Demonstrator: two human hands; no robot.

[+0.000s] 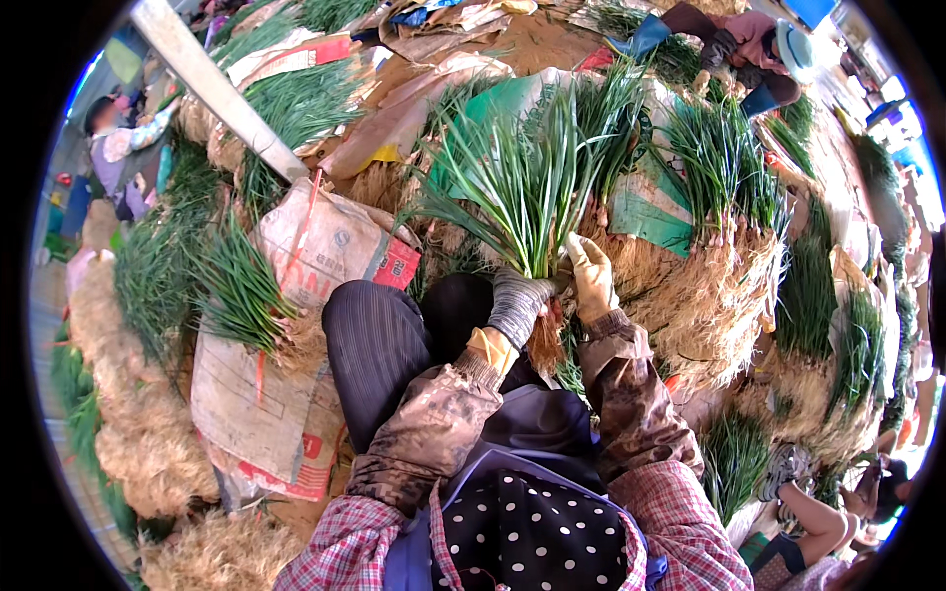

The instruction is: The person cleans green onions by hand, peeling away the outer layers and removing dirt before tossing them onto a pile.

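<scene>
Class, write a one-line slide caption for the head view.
Left hand gripping a leafy green bunch, right hand beside it, among rooted bundles.

Green leaves [527, 192] above the grey-gloved left grip [520, 303] and tan-gloved right grip [592, 279]; below, white-dotted black cloth [532, 527].

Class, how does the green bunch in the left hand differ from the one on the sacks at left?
The held bunch is gripped by the left hand; the sack bunch lies unheld. The held bunch's leaves fan toward the picture's top; the sack bunch's slant to the upper left. Both have long green leaves and stringy roots.
</scene>
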